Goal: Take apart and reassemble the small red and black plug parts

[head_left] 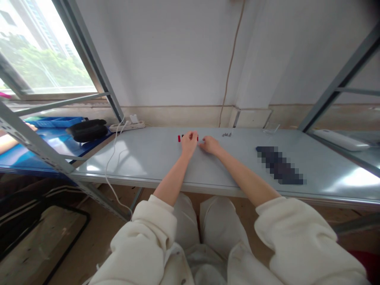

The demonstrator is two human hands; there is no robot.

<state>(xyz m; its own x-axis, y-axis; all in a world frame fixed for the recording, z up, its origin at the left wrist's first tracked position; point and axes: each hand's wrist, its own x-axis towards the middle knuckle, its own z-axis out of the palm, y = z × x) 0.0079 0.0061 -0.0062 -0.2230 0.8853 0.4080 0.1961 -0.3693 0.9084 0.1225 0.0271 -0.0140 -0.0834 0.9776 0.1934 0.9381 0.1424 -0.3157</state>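
Both of my hands rest far out on the grey metal shelf point(154, 158). My left hand point(189, 143) has its fingers curled over a small red part point(179, 138), which shows at its left edge and again between the two hands. My right hand point(210, 145) sits just to the right with its fingers bent and pinched toward the same red part. How the fingers meet the part is too small to see clearly. A little pile of small dark screws point(227, 135) lies on the shelf just beyond my right hand.
A blurred-out dark flat object point(280, 165) lies to the right. A white power strip point(127, 126) with a cable trailing off the edge sits back left, next to a black pouch point(87, 130) and blue tray point(55, 121). Another person's hand point(29, 126) shows far left.
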